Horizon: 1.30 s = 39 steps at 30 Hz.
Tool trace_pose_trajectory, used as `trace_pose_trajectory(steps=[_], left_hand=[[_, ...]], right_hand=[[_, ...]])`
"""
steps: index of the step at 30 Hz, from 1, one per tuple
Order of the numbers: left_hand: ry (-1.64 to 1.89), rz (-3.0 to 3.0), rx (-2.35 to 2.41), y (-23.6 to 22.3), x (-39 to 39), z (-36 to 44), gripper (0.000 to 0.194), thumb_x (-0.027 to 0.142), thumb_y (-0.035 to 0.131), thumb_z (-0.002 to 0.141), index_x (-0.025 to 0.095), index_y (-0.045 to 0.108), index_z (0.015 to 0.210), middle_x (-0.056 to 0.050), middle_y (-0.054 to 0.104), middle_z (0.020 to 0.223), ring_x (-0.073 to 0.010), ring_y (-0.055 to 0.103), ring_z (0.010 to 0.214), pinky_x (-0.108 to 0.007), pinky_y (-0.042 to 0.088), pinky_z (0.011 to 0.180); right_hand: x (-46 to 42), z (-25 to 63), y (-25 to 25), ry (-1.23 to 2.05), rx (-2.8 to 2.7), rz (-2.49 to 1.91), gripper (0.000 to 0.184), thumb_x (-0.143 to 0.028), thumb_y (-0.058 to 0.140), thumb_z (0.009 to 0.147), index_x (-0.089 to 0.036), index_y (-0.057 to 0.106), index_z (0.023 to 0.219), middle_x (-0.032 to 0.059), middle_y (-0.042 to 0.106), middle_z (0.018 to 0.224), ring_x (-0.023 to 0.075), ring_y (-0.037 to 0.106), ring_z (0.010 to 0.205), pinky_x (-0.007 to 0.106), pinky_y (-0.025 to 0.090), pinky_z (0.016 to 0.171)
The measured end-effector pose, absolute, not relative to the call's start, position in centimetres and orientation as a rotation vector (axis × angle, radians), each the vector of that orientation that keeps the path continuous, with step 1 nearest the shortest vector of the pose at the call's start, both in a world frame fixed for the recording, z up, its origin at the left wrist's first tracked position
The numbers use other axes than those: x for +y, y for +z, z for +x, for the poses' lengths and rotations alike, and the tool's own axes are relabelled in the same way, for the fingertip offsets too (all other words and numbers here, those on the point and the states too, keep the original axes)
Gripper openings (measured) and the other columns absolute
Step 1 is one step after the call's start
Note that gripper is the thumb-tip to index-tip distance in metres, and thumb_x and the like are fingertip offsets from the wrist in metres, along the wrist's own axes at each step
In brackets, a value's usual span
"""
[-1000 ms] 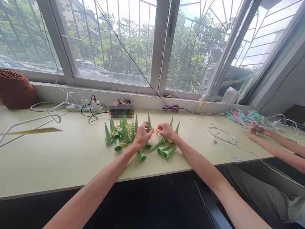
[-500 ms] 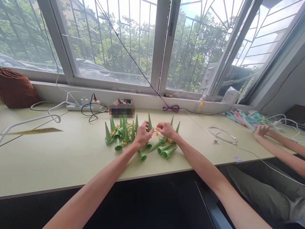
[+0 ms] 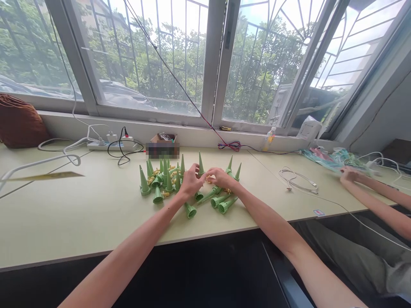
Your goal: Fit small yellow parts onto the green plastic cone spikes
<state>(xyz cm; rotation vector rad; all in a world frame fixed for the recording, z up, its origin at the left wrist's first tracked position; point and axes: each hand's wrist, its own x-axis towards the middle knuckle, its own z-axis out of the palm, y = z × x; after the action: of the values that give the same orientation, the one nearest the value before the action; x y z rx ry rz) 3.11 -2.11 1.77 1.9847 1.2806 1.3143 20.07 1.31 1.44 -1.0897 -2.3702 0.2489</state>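
Note:
My left hand (image 3: 192, 181) is closed around the lower part of an upright green plant-watering spike (image 3: 201, 163). My right hand (image 3: 221, 178) has its fingers pinched together close beside it, at a small yellow plastic valve (image 3: 209, 177) that the fingertips partly cover. To the left stands a cluster of green spikes (image 3: 144, 183), with yellow valves (image 3: 165, 194) scattered among them. Several more lie on their sides near my wrists, among them a spike with its open end toward me (image 3: 224, 206). Two upright spikes (image 3: 238, 172) stand beyond my right hand.
A small open carton (image 3: 163, 139), a power strip (image 3: 111, 144) with cables and a bottle (image 3: 269, 139) line the window side. A coiled white cable (image 3: 297, 179) lies to the right. Another person's hands (image 3: 349, 174) are at plastic bags (image 3: 330, 159) at far right.
My right hand has come slightly left and down, to the yellow valves beside my left hand. My left hand stays at the upright spike. The other person's hands have shifted slightly.

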Motion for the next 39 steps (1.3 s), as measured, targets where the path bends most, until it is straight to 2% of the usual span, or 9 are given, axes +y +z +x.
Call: trace_pose_trajectory(steps=[10,16,25,32,39], left_hand=[[1.285,1.939,1.255,2.2,-2.6,3.3,0.031,0.039,0.061,0.080,0.016,0.048,0.096,-0.006,0.059,0.090,-0.0092,0.057,0.050,-0.022,0.046,0.043],[1.267,1.949,1.241,2.3,-2.8,3.3,0.030,0.038,0.061,0.080,0.016,0.049,0.096,-0.007,0.061,0.092,-0.0090,0.058,0.049,-0.022,0.046,0.042],[1.264,1.941,1.245,2.2,-2.6,3.4,0.029,0.035,0.061,0.080,0.015,0.048,0.096,-0.008,0.061,0.092,-0.0100,0.059,0.049,-0.023,0.046,0.042],[1.261,1.965,1.250,2.0,-2.4,3.3,0.031,0.037,0.060,0.081,0.016,0.048,0.099,-0.007,0.061,0.091,-0.0109,0.060,0.053,-0.024,0.049,0.046],[1.281,1.955,1.242,2.0,-2.4,3.2,0.030,0.039,0.059,0.081,0.016,0.047,0.097,-0.005,0.060,0.086,-0.0112,0.060,0.052,-0.024,0.047,0.045]], right_hand=[[1.7,19.9,0.8,0.230,-2.302,-1.119,0.007,-0.010,0.061,0.078,-0.015,0.064,0.075,0.0012,0.061,0.076,0.0133,0.052,0.074,0.024,0.038,0.070],[1.5,19.8,0.8,0.249,-2.307,-1.138,0.006,-0.011,0.058,0.079,-0.017,0.056,0.081,0.0006,0.061,0.079,0.0140,0.053,0.075,0.024,0.037,0.068],[1.9,19.7,0.3,0.268,-2.290,-1.154,0.019,-0.006,0.054,0.079,-0.019,0.051,0.094,0.0012,0.059,0.084,0.0145,0.053,0.078,0.025,0.040,0.070],[1.1,19.7,1.6,0.288,-2.052,-1.040,0.005,-0.017,0.050,0.085,-0.019,0.049,0.089,0.0017,0.058,0.081,0.0152,0.055,0.075,0.027,0.042,0.071],[0.1,19.6,2.7,0.396,-1.934,-0.860,0.004,-0.023,0.050,0.085,-0.021,0.048,0.087,0.0003,0.059,0.079,0.0136,0.058,0.068,0.027,0.044,0.066]])
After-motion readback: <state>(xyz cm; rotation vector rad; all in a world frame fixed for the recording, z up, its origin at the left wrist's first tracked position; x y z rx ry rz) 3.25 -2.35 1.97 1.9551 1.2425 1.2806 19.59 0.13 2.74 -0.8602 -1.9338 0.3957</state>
